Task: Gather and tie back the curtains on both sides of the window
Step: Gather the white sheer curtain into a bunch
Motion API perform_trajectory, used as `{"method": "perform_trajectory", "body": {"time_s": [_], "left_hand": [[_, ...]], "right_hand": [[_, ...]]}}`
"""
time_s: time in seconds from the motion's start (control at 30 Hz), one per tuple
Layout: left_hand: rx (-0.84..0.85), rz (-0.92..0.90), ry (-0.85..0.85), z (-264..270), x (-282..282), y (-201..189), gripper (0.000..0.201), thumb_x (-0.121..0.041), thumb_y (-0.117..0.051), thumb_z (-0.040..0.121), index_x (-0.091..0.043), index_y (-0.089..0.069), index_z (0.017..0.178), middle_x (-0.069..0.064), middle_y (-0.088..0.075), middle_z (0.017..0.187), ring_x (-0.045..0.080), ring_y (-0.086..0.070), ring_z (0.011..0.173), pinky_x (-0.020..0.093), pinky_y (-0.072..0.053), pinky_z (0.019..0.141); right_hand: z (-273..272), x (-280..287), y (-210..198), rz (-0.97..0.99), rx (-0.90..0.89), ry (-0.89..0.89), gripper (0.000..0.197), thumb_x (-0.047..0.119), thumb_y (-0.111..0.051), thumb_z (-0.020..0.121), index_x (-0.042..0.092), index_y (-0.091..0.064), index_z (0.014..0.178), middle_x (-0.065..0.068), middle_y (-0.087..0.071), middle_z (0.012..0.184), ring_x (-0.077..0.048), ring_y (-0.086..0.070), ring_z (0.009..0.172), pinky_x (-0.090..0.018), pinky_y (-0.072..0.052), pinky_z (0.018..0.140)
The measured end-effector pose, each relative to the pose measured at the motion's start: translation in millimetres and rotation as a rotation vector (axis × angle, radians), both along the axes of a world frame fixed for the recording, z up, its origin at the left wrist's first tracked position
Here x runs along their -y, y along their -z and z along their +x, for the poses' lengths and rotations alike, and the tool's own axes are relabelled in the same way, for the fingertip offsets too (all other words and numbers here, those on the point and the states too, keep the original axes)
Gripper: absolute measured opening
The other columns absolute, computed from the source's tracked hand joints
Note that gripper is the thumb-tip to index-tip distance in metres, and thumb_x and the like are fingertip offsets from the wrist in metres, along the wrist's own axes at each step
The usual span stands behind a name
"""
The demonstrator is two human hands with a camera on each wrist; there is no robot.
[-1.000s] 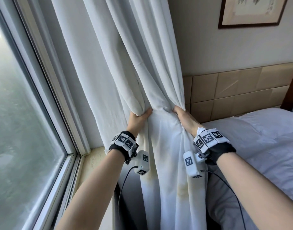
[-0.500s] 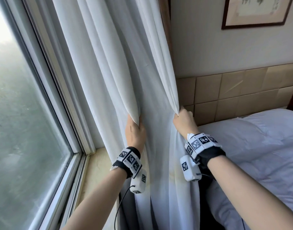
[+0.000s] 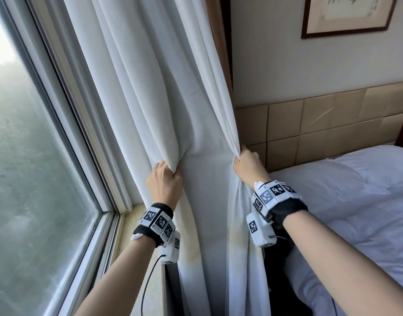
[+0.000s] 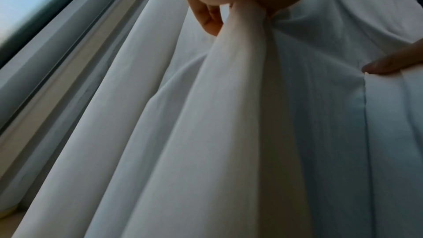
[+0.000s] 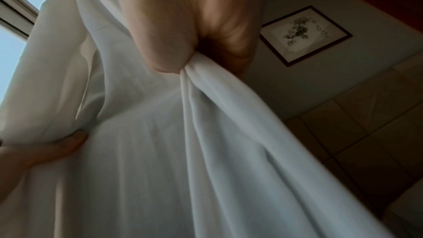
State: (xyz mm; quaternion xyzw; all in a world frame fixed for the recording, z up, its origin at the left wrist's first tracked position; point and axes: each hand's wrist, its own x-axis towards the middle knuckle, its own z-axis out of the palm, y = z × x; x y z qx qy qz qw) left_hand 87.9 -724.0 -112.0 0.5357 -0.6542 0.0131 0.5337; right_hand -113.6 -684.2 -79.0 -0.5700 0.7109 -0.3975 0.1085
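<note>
A white curtain point(image 3: 164, 92) hangs in long folds on the right side of the window point(image 3: 36, 156). My left hand point(image 3: 165, 179) grips a thick fold of it at waist height, fingers curled round the cloth point(image 4: 240, 46). My right hand point(image 3: 247, 165) grips the curtain's right edge, bunched tight in the fist point(image 5: 196, 71). A flat panel of curtain is stretched between both hands. No tie-back is in view.
A bed with white bedding point(image 3: 344, 201) lies close on the right, under a tan padded headboard point(image 3: 321, 128). A framed picture point(image 3: 346, 14) hangs above. The window sill point(image 3: 132, 224) runs along below the left hand. A dark gap lies between curtain and bed.
Both hands have moved apart, the left one toward the window, and the curtain between them is now spread flatter. The view has shifted slightly right.
</note>
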Motion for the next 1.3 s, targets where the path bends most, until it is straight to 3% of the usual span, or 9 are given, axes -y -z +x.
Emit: {"method": "perform_trajectory", "body": {"time_s": [0.2,0.33,0.53,0.63,0.73,0.83,1.0,1.17,1.3], "left_hand": [[-0.1,0.038,0.147,4.5,-1.6,15.9,0.033,-0.03,-0.048,0.094,-0.004,-0.049,0.073,0.008,-0.054,0.071,0.033,-0.055,0.068,0.034,-0.036,0.057],[-0.202,0.019,0.249,-16.6,-21.2,15.2,0.016,-0.015,-0.047,0.097,-0.003,-0.057,0.093,0.006,-0.059,0.085,0.021,-0.054,0.078,0.027,-0.037,0.066],[-0.003,-0.026,0.514,-50.2,-45.4,0.4,0.009,-0.009,-0.053,0.091,-0.007,-0.057,0.084,-0.003,-0.058,0.074,0.011,-0.057,0.071,0.012,-0.038,0.061],[0.059,0.118,0.637,-67.4,-31.7,-8.1,0.014,-0.008,-0.051,0.086,0.001,-0.061,0.088,0.009,-0.067,0.079,0.015,-0.062,0.074,0.027,-0.049,0.064],[0.1,0.291,0.711,-76.2,-22.4,-5.5,0.026,-0.009,-0.045,0.075,0.003,-0.061,0.092,0.016,-0.066,0.086,0.026,-0.064,0.083,0.041,-0.053,0.071],[0.223,0.323,0.742,-85.3,-28.6,3.5,0.041,0.001,-0.048,0.085,0.004,-0.052,0.127,0.021,-0.063,0.114,0.026,-0.058,0.113,0.043,-0.045,0.099],[0.036,0.628,1.013,-63.8,-30.4,0.4,0.047,-0.023,-0.058,0.096,-0.017,-0.043,0.14,-0.02,-0.05,0.131,-0.007,-0.045,0.121,0.009,-0.037,0.101],[-0.477,0.469,0.653,-26.6,16.3,2.9,0.027,-0.03,-0.063,0.092,-0.018,-0.064,0.116,0.0,-0.066,0.11,0.019,-0.061,0.105,0.029,-0.048,0.083],[-0.491,0.761,0.781,-25.8,35.5,1.4,0.073,-0.048,-0.073,0.076,-0.039,-0.038,0.139,-0.004,-0.044,0.139,0.016,-0.047,0.125,0.049,-0.042,0.099]], "right_hand": [[-0.1,-3.3,-1.3,0.001,0.012,-0.017,0.033,0.009,-0.035,0.094,0.003,-0.047,0.124,-0.029,-0.058,0.112,-0.046,-0.055,0.104,-0.042,-0.048,0.086],[4.0,-5.0,-1.7,0.001,0.04,-0.028,0.038,0.008,-0.035,0.094,0.002,-0.043,0.131,-0.029,-0.057,0.114,-0.046,-0.056,0.105,-0.04,-0.046,0.086],[9.3,-4.0,1.0,0.039,0.173,-0.104,0.044,0.008,-0.037,0.094,0.005,-0.045,0.136,-0.024,-0.058,0.12,-0.039,-0.056,0.109,-0.028,-0.042,0.085],[9.4,-4.8,4.3,0.049,0.394,-0.19,0.045,0.027,-0.041,0.095,0.012,-0.051,0.136,-0.012,-0.06,0.126,-0.029,-0.055,0.117,-0.028,-0.042,0.093],[15.4,-10.6,4.5,0.104,0.612,-0.282,0.086,0.074,-0.049,0.078,0.024,-0.038,0.146,0.0,-0.047,0.144,-0.018,-0.043,0.133,-0.033,-0.033,0.109],[14.7,-15.7,0.2,0.16,0.436,-0.255,0.121,0.074,-0.067,0.063,0.016,-0.011,0.153,0.0,-0.033,0.151,-0.022,-0.034,0.139,-0.034,-0.03,0.112],[-5.0,-9.9,6.2,-0.036,0.352,-0.099,0.039,0.037,-0.064,0.089,0.011,-0.057,0.117,0.0,-0.058,0.099,-0.025,-0.061,0.106,-0.026,-0.045,0.082],[-15.6,-14.8,6.5,-0.005,0.328,-0.207,0.022,0.027,-0.057,0.095,0.012,-0.055,0.112,0.004,-0.057,0.099,-0.016,-0.054,0.102,-0.024,-0.038,0.089],[-10.3,-18.4,4.1,0.001,0.451,-0.386,0.015,0.014,-0.058,0.095,0.023,-0.057,0.106,0.009,-0.061,0.1,-0.012,-0.057,0.103,-0.023,-0.039,0.092]]}}
